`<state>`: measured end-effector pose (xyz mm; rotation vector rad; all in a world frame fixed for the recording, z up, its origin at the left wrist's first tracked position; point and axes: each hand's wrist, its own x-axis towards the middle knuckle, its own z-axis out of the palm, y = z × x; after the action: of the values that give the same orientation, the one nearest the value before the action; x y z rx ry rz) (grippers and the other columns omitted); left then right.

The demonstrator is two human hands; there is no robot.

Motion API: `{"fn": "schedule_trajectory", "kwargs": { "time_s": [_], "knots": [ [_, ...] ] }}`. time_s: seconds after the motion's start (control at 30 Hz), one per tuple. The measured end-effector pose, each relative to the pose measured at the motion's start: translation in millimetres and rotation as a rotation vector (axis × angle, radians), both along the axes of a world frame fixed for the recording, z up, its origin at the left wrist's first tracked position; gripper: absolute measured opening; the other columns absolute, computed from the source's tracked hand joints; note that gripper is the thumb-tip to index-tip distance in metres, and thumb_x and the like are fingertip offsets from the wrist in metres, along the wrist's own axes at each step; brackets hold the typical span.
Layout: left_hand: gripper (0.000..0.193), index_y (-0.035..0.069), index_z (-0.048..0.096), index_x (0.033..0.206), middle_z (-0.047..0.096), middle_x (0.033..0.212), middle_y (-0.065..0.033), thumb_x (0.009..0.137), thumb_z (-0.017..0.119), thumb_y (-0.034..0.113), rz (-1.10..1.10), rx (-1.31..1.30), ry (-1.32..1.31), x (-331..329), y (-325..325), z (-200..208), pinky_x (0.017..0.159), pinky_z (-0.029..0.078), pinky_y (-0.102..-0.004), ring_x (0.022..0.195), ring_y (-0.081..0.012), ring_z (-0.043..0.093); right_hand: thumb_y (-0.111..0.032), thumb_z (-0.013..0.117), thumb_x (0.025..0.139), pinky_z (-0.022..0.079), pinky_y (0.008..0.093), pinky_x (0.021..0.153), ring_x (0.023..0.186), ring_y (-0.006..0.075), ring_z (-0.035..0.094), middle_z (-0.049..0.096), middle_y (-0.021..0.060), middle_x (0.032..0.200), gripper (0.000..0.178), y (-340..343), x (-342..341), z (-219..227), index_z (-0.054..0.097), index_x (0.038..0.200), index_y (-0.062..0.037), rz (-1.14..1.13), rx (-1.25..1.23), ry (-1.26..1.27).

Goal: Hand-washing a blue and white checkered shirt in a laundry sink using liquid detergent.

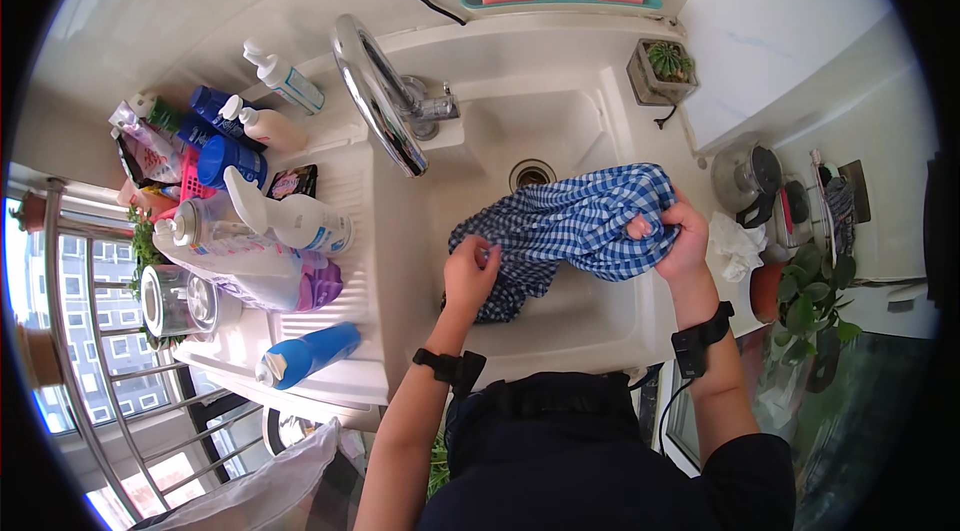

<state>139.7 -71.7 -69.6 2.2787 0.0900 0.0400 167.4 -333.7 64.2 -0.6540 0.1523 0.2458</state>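
Both hands grip the blue checked shirt (575, 226) over the sink (560, 131): left hand (470, 276) pinching one edge, right hand (675, 236) fisted around the bunched cloth. Tap (380, 96) looks dry, so washing seems barely begun.

Blue checked shirt (575, 226) gripped by both hands' fingers (650, 224) over white sink (560, 121).

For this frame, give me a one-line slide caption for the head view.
Both hands, left and right, grip a blue checked cloth over a white sink, bottles crowding the drainboard beside it.
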Motion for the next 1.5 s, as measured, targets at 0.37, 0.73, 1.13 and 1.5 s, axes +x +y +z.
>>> {"fn": "schedule_trajectory", "kwargs": {
  "time_s": [0.37,0.73,1.13,1.5],
  "knots": [
    [0.079,-0.009,0.046,0.107,0.055,0.098,-0.0246,0.062,0.067,0.052,-0.154,0.097,0.392,-20.2,-29.9,-58.1,0.085,0.041,-0.0393,0.098,-0.0355,0.051,0.0,0.037,0.063,0.048,0.0372,0.066,0.07,0.0271,0.056,0.053,0.0188,0.088,0.047,2.6,-6.1,8.4,0.042,0.109,0.007,0.024,0.018,-0.009],
    [0.034,0.002,0.059,0.094,0.056,0.098,-0.0138,0.083,0.049,0.032,0.021,-0.287,0.536,0.0,-24.6,-64.4,0.083,0.039,-0.0352,0.093,-0.0259,0.052,-0.001,0.038,0.065,0.047,0.0318,0.069,0.071,0.0238,0.056,0.056,0.0156,0.087,0.048,0.1,-12.3,15.6,0.043,0.111,0.0053,-0.033,-0.029,-0.024],
    [0.089,-0.008,0.03,0.127,0.03,0.133,-0.0217,0.073,0.048,0.061,0.312,-0.918,1.011,-4.1,2.1,-2.8,0.098,0.023,-0.046,0.124,-0.0303,0.029,-0.013,0.044,0.079,0.043,0.0262,0.06,0.062,0.0145,0.053,0.056,0.0081,0.071,0.021,-0.1,-5.1,9.2,0.048,0.095,0.0,-0.251,-0.263,-0.106],
    [0.025,0.003,0.058,0.095,0.059,0.093,-0.0042,0.077,0.06,0.019,-0.035,-0.606,1.032,-31.8,14.7,-50.7,0.072,0.042,-0.0296,0.083,-0.0133,0.054,-0.013,0.043,0.079,0.041,0.029,0.06,0.062,0.0169,0.047,0.049,0.0074,0.066,0.014,-0.3,-13.8,4.3,0.047,0.088,-0.0021,-0.301,-0.253,-0.033]
  ]
}}
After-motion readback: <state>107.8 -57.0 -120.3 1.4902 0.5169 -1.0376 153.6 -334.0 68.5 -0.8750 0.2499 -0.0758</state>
